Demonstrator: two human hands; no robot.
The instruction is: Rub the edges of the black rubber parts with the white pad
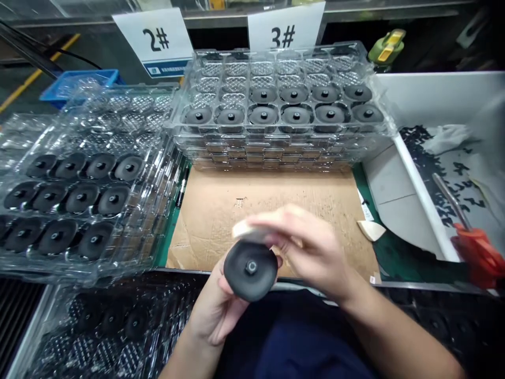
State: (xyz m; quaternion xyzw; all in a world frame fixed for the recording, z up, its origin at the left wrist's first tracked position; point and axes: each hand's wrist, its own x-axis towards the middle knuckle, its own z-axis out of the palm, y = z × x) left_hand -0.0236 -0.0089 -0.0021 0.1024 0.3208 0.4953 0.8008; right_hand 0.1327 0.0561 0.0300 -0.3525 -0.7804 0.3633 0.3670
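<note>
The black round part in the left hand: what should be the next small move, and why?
Probably move the pale piece gently along the upper rim of the black round part: the right hand holds this piece, blurred, at or near that rim, while the left hand supports the part from below.

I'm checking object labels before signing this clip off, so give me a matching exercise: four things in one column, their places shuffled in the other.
1. black round part
2. white wedge
3. 3# sign
4. blue bin

A. behind the left tray stack
B. in the left hand
C. at the right edge of the cardboard
D. behind the middle tray stack

Pairs: 1-B, 2-C, 3-D, 4-A
</note>
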